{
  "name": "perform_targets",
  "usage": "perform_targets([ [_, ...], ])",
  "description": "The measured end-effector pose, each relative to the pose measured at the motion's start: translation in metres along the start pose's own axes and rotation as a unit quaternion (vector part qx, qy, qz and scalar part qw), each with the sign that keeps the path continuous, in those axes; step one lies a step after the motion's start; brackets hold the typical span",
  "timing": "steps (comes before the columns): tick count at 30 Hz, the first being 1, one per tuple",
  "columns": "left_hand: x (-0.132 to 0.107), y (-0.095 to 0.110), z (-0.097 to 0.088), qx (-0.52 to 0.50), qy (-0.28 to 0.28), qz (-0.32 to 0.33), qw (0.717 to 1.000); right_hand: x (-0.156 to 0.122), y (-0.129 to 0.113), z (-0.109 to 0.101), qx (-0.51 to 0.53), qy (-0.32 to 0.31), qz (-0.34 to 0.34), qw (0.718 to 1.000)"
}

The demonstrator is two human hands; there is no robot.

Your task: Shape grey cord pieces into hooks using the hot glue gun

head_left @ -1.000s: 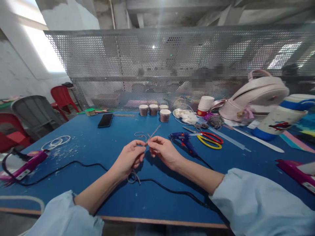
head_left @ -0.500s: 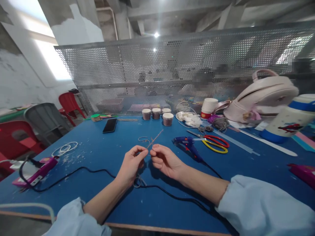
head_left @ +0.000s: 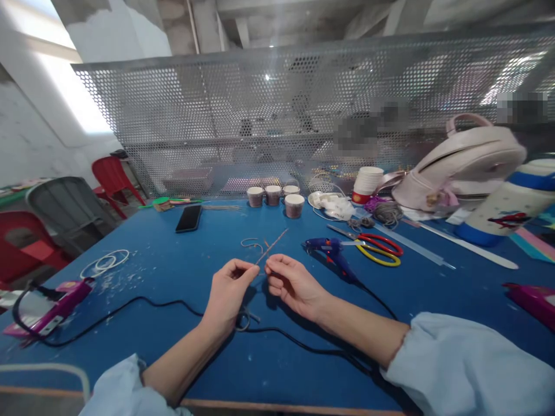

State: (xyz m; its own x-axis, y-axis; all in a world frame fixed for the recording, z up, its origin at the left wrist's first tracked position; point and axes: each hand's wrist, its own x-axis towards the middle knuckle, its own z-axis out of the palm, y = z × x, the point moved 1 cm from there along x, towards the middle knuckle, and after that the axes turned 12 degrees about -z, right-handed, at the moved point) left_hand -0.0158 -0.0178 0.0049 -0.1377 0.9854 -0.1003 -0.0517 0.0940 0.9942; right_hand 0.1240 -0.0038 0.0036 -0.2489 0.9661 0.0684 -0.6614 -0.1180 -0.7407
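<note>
My left hand [head_left: 229, 292] pinches a thin brownish stick-like strand [head_left: 274, 245] between thumb and forefinger. The strand slants up to the right, and a short piece branches off it near the middle. Close beside it, my right hand [head_left: 295, 287] has thumb and forefinger pressed together; what they hold, if anything, is too small to make out. Behind the fingers a thin pale cord [head_left: 250, 241] curves on the blue table [head_left: 277, 378]. A small grey loop of cord [head_left: 243, 321] lies by my left wrist.
Right of my hands lie a blue glue gun [head_left: 332, 252] and red-and-yellow scissors [head_left: 379, 248]. Small cups [head_left: 294, 206], a phone [head_left: 189, 219] and grey yarn [head_left: 388, 214] are farther back. A black cable [head_left: 299, 342] crosses in front; a purple power strip [head_left: 60, 306] is left.
The view has tipped down and turned slightly. My hands keep nearly the same pose around the strand; its tilt is almost unchanged.
</note>
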Motion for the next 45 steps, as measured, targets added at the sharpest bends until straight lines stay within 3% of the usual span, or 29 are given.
perform_targets([
  [14, -0.001, -0.005, 0.001, 0.000, -0.038, -0.017, 0.999, -0.001, 0.003, 0.002, -0.001, 0.011, 0.018, 1.000],
  [23, -0.003, -0.005, 0.012, -0.145, -0.147, -0.116, 0.972, -0.003, 0.005, -0.001, 0.000, 0.013, 0.026, 1.000],
  [31, -0.005, -0.003, 0.011, -0.130, -0.117, -0.110, 0.978, -0.003, 0.006, -0.001, 0.000, 0.024, 0.037, 0.999],
  [37, 0.001, -0.003, 0.007, -0.084, -0.070, -0.068, 0.992, -0.004, 0.005, 0.002, -0.012, 0.008, 0.027, 1.000],
  [43, 0.008, 0.004, 0.004, -0.091, -0.044, -0.091, 0.991, -0.004, 0.001, 0.005, -0.036, 0.002, 0.010, 0.999],
  [45, 0.009, 0.008, 0.004, -0.111, -0.073, -0.125, 0.983, -0.004, -0.001, 0.006, -0.041, 0.001, 0.009, 0.999],
])
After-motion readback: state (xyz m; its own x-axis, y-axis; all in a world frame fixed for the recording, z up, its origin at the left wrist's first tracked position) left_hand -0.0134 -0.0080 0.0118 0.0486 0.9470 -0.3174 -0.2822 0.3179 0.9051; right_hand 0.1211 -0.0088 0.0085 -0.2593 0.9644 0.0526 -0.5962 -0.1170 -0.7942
